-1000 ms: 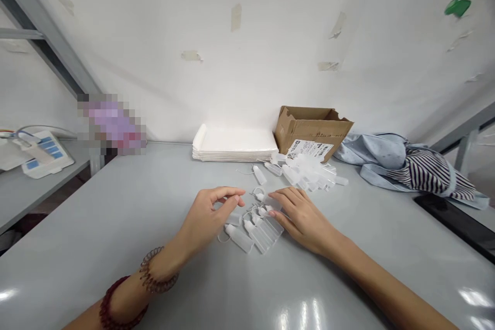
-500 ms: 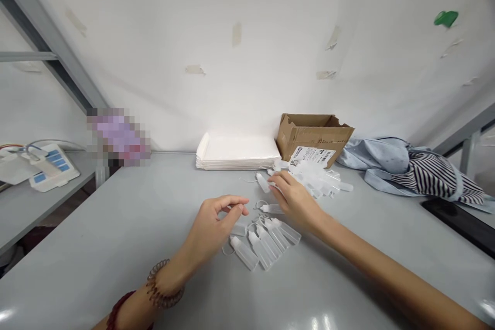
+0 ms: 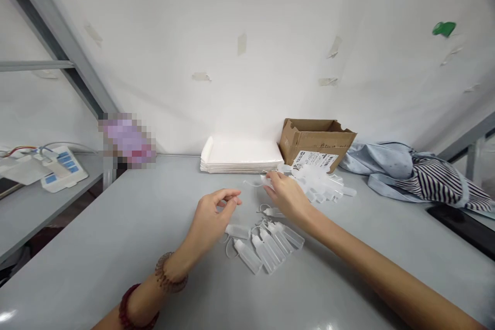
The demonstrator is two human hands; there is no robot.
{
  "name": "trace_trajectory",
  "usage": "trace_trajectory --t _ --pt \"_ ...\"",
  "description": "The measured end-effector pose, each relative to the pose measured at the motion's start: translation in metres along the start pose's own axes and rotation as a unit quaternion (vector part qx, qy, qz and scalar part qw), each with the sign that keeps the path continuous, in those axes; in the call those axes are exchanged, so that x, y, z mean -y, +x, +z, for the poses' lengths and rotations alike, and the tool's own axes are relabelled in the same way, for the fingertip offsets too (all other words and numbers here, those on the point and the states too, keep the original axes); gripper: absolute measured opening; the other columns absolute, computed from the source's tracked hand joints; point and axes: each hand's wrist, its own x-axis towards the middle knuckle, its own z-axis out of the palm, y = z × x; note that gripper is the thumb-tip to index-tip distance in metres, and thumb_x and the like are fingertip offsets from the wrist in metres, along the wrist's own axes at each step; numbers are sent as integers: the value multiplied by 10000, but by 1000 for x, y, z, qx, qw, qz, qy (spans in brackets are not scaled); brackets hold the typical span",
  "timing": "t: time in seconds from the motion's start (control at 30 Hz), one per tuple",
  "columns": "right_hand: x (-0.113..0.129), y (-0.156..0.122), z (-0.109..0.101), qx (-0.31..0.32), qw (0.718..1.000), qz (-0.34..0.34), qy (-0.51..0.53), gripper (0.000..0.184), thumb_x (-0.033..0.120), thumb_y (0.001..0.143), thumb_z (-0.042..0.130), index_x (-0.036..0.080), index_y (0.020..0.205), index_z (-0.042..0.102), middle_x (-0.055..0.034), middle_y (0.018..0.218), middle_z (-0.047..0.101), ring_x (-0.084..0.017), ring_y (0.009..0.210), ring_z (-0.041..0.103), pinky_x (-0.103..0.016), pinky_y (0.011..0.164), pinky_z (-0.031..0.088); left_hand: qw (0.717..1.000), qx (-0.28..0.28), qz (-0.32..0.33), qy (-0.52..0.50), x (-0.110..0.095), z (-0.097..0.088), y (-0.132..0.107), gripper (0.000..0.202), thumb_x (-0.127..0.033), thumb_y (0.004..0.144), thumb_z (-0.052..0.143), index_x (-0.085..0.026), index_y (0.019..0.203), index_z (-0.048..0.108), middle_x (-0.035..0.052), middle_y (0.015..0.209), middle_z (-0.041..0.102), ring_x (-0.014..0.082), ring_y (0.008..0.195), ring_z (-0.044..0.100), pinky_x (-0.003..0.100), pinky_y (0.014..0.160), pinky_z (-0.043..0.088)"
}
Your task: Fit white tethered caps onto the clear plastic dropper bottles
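Several small translucent dropper bottles [image 3: 266, 247] lie side by side on the grey table [image 3: 116, 237] in front of me. My right hand [image 3: 288, 197] reaches past them and pinches one small bottle [image 3: 266, 180] near a loose pile of the same bottles [image 3: 320, 183]. Left of the row, my left hand [image 3: 211, 219] hovers with its fingers curled towards the thumb, and I see nothing in them. That wrist wears a coiled band and a dark red bracelet.
A stack of white trays [image 3: 242, 157] and an open cardboard box [image 3: 315, 142] stand against the wall at the back. Crumpled blue and striped cloth [image 3: 410, 172] lies at the right. A white device with blue buttons [image 3: 62, 167] rests on the bench at the left.
My right hand left the row of bottles, moved away towards the far pile and closed on a single bottle there. My left hand stayed about where it was.
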Motion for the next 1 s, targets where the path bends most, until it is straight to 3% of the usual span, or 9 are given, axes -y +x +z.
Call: trace_trajectory --t 0.07,0.13,0.2,0.27,0.37,0.53,0.63,0.83,1.0 --pt "-3 -25 -3 -19 1000 -9 13 231 188 898 449 118 1113 502 -145 1046 627 -209 767 654 -289 590 486 998 -4 55 31 2 3 -2 356 -345 849 480 -163 1142 568 84 1090 632 217 932 560 270 597 459" --pt "-9 -52 -3 -35 999 -26 30 255 245 902 458 131 1129 476 -123 1022 622 -168 634 630 -279 535 484 992 34 108 47 4 6 -5 440 -380 855 493 -176 1245 472 104 1211 550 232 1030 516 263 576 467" --pt "-14 -74 -4 -125 987 -67 82 215 259 919 429 141 1090 486 -106 958 625 -135 534 581 -264 470 462 982 96 153 53 3 8 -8 458 -399 854 514 -189 1257 453 102 1202 546 237 1071 488 271 610 484" --pt "-16 -86 -6 -170 976 -80 110 180 254 931 409 157 1055 497 -97 932 623 -121 513 559 -252 452 449 969 134 197 58 2 11 -11 385 -380 848 547 -189 1181 516 87 1115 589 228 1046 497 311 735 486" --pt "-14 -89 -11 -177 971 -86 140 160 249 931 414 169 1036 505 -89 910 620 -120 537 564 -239 450 443 959 138 241 55 -1 15 -14 257 -318 836 591 -182 1053 580 56 969 631 196 930 540 339 839 445" --pt "-12 -85 -13 -192 962 -87 172 134 247 917 439 177 1012 502 -79 881 611 -121 535 556 -239 467 443 964 86 249 34 -3 18 -14 138 -274 809 633 -170 894 603 35 789 637 173 774 572 299 723 461" --pt "-16 -86 -12 -205 960 -85 169 129 255 914 444 175 998 499 -72 855 610 -122 522 546 -242 469 437 964 77 252 32 -3 16 -13 155 -288 767 681 -176 850 611 28 750 644 173 742 577 299 710 456" --pt "-14 -87 -14 -191 968 -110 120 134 248 927 432 157 997 500 -58 821 620 -114 494 538 -232 431 409 955 74 286 16 -3 18 -14 77 -188 822 612 -156 752 619 35 698 645 157 689 556 288 679 431" --pt "-13 -86 -9 -208 969 -121 60 149 240 928 426 137 995 510 -65 826 631 -118 467 547 -243 402 393 952 89 291 21 -6 18 -17 90 -241 800 648 -162 764 624 33 703 654 163 685 558 302 698 421"
